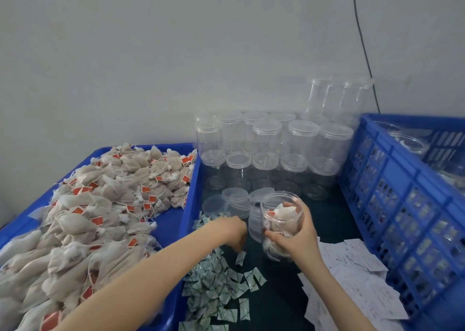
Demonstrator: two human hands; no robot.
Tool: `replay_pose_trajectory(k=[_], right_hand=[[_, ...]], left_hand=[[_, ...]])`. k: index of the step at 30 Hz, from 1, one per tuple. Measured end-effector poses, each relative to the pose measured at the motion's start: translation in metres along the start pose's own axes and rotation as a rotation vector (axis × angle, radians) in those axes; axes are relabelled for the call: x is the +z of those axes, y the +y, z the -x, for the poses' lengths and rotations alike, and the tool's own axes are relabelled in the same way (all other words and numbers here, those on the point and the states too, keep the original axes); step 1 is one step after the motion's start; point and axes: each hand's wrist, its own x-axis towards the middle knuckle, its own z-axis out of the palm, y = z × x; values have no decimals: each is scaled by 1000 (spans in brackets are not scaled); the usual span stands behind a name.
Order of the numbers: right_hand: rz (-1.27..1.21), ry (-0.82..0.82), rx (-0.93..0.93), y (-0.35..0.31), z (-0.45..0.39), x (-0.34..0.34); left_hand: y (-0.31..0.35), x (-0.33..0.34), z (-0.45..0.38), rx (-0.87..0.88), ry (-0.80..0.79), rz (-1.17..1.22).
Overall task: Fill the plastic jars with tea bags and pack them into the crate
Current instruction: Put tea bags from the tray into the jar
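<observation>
My right hand [298, 237] grips a clear plastic jar [279, 220] with no lid, partly filled with tea bags, standing on the dark table. My left hand [232, 232] reaches down, fingers curled, onto a heap of small green-white sachets [216, 283] just left of the jar; whether it pinches one is hidden. A big pile of tea bags with red tags [95, 217] fills the blue tray [186, 199] on the left. The blue crate [392, 179] stands on the right with several jars inside.
Stacked empty clear jars [274, 149] with lids stand at the back against the wall. Loose lids [234, 199] lie just behind the held jar. White paper slips [352, 280] are scattered by the crate. A black cable [362, 41] hangs down the wall.
</observation>
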Motion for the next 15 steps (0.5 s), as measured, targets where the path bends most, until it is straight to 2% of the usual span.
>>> replay_pose_trajectory(k=[5, 9, 15], right_hand=[[15, -11, -10, 8, 6, -5], [19, -22, -5, 12, 8, -7], [11, -25, 7, 11, 12, -5]], left_hand=[[25, 25, -16, -9, 115, -108], [26, 28, -18, -11, 71, -79], [22, 34, -16, 18, 139, -64]])
